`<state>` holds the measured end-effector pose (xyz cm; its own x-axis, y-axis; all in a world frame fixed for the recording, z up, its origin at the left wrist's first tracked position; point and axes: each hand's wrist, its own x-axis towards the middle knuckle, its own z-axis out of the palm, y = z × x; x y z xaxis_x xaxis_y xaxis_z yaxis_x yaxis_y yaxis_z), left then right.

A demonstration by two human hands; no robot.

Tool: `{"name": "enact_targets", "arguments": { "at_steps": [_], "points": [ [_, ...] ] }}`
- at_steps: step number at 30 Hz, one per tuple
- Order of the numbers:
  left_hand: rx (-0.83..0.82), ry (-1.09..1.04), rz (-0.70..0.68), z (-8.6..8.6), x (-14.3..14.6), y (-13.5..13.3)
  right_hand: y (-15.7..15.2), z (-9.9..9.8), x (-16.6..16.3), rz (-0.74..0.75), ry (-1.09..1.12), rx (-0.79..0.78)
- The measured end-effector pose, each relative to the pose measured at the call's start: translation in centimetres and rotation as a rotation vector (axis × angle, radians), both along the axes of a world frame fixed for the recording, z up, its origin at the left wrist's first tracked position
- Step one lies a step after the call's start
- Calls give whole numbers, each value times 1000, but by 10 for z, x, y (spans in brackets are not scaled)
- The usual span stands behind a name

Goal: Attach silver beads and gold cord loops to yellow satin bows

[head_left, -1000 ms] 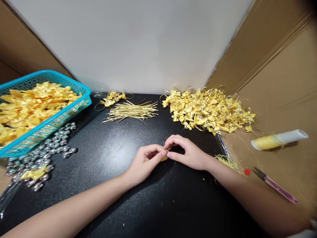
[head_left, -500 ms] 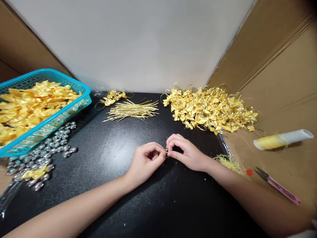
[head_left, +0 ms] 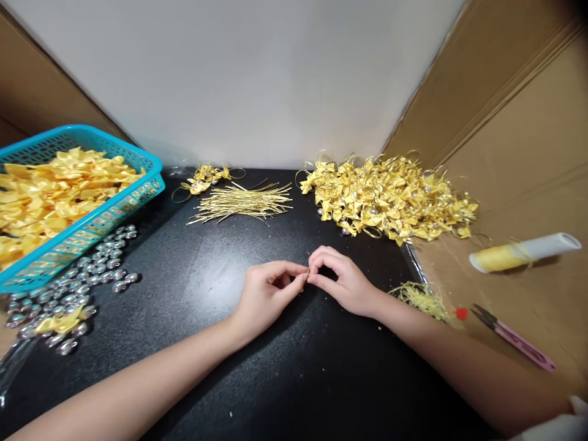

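Observation:
My left hand (head_left: 266,297) and my right hand (head_left: 342,282) meet fingertip to fingertip over the middle of the black table (head_left: 285,367). Both are closed in a pinch on a tiny yellow piece (head_left: 307,277) between them, mostly hidden by the fingers. A bundle of thin gold wires (head_left: 241,204) lies behind my hands. Farther right is a big heap of finished yellow ribbon bows (head_left: 390,199) with gold loops.
A teal basket (head_left: 92,223) of yellow ribbon pieces sits at the left, with several silver beads (head_left: 73,288) spread beside it. A few bows (head_left: 202,179) lie at the back. On cardboard (head_left: 528,184) at the right are a thread spool (head_left: 521,252), pink snips (head_left: 514,337) and ribbon scraps (head_left: 422,297).
The yellow bit seen between my fingers a second ago is now almost covered. My hands have shifted slightly and stay pinched together.

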<state>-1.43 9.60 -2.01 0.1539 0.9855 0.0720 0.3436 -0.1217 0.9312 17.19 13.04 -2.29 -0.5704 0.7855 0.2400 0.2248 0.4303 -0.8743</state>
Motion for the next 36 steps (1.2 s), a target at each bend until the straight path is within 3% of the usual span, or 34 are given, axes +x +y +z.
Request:
{"name": "enact_targets", "arguments": {
  "at_steps": [14,25,36],
  "points": [
    [66,195,-97,3,-3,-1,3,-5,1,-60,63,-32],
    [34,180,-46,-1,-2,-2,13,4,7,94,-38,-239],
    [-69,90,-32,-3,-2,-3,20,7,11,164,-60,-290]
  ]
}}
